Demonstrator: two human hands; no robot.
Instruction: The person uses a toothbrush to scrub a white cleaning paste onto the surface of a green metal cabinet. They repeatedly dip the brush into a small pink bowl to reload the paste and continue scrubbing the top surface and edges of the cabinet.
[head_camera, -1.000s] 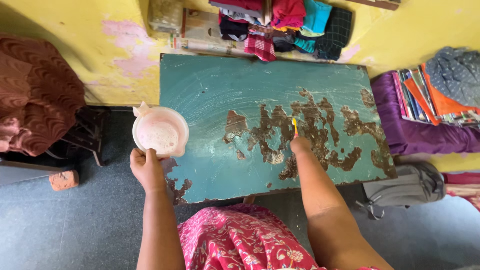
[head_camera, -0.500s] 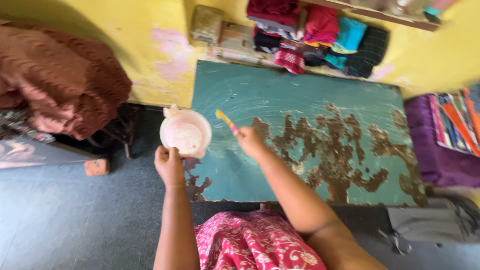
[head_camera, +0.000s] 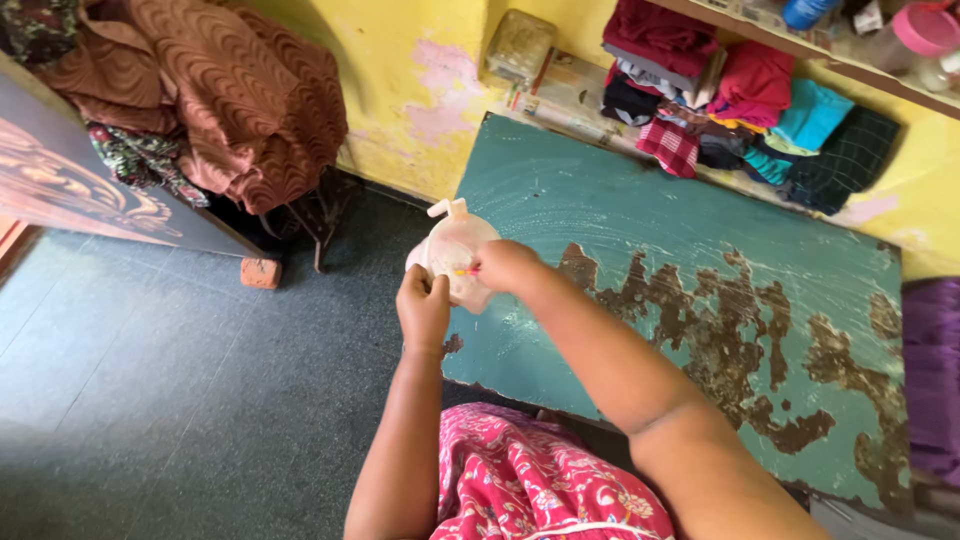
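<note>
Pink plastic makes up the little bowl (head_camera: 455, 255), and the left hand (head_camera: 423, 312) grips it by the near rim, up in the air just past the left edge of the green desk (head_camera: 640, 230). A moment ago the right hand (head_camera: 508, 265) was out over the desk with a thin yellow stick (head_camera: 463, 271). Now it has come across to the bowl and sits closed around that stick, with the tip down inside the bowl. So the work has moved off the desk top and into the bowl. The brown patches (head_camera: 720, 320) where the paint has peeled lie untouched beside the right arm. What is in the bowl is hard to see, because the right hand covers most of it. Only a tiny bit of the stick shows, so I cannot tell what kind of stick it is. A small spout pokes up at the far rim of the bowl.
</note>
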